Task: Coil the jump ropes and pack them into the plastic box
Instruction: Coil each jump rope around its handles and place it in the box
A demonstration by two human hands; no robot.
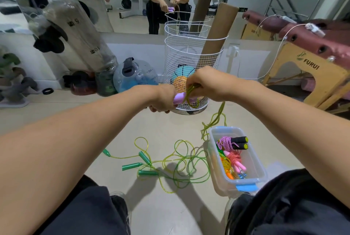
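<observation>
Above the near knees, the left hand (161, 100) is gripping lilac handles (182, 98) while right hand (203, 85) fingers are pinching yellow-green rope (214, 119); tight, even loops should be fitting the plastic box (251, 161) near right.

Two hands are raised: the left hand (161, 100) and the right hand (203, 83). They share one jump rope with two purple handles (180, 98). Four green handles (144, 158) lie on the floor, so two green ropes. One plastic box (223, 178) holds several coiled ropes, count unclear. Two cardboard tubes (217, 30) stand in one wire basket (189, 49).
</observation>
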